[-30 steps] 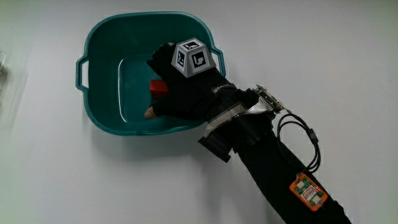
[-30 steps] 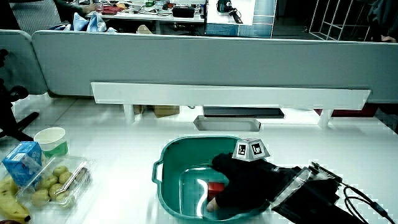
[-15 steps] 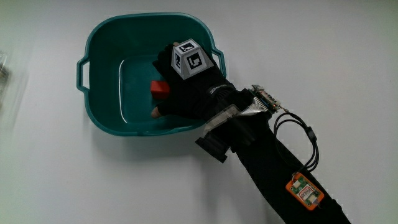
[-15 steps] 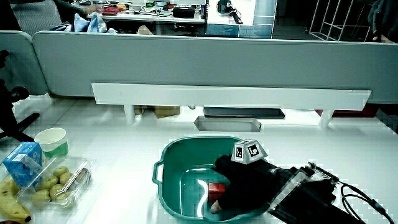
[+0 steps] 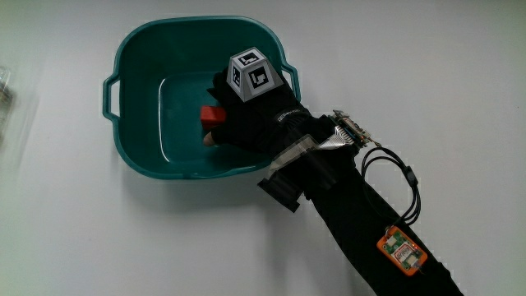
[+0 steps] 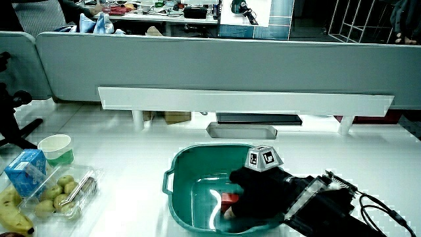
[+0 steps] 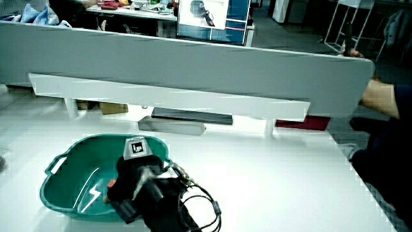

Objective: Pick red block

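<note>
A small red block (image 5: 213, 115) lies inside a teal basin (image 5: 131, 49) with two handles. The hand (image 5: 251, 119) reaches into the basin from the rim nearest the person. Its fingers curl over the block, and its thumb presses in on the side of the block nearer the person. Most of the block is covered by the glove. In a side view the red block (image 6: 229, 197) shows low in the basin (image 6: 179, 160) under the hand (image 6: 260, 192). In a side view the hand (image 7: 132, 173) hides the block inside the basin (image 7: 61, 164).
At the table's edge in a side view stand a paper cup (image 6: 54, 149), a blue carton (image 6: 24, 170), a clear box of small fruit (image 6: 62, 195) and bananas (image 6: 12, 214). A cable loop (image 5: 394, 185) and an orange tag (image 5: 401, 252) ride on the forearm.
The thumb has drawn in toward the red block and the fingers have tightened around it. The block stays on the basin floor.
</note>
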A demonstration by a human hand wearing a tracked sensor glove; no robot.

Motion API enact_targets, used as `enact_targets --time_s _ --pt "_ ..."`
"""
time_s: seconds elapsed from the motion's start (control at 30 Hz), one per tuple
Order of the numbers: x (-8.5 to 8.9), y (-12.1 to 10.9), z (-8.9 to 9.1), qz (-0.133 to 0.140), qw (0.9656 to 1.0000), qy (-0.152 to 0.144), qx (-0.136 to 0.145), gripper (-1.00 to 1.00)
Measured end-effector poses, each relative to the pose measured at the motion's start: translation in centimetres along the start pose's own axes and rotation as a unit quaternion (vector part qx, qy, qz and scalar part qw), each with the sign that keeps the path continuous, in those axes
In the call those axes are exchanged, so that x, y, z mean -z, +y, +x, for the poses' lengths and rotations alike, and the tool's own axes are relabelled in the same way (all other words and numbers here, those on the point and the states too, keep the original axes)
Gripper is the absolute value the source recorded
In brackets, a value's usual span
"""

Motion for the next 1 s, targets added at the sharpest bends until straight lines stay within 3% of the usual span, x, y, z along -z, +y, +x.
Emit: enact_targets --time_s 0.33,0.87,1.0 --pt "-0.05 -0.01 0.0 0.014 0.9999 0.001 -0.005 0.58" --pt "0.17 0.49 -0.11 0.0 1.0 -0.002 -0.006 0.92" --pt "0.07 0.36 -0.24 0.011 0.9998 -0.007 -0.015 1.0"
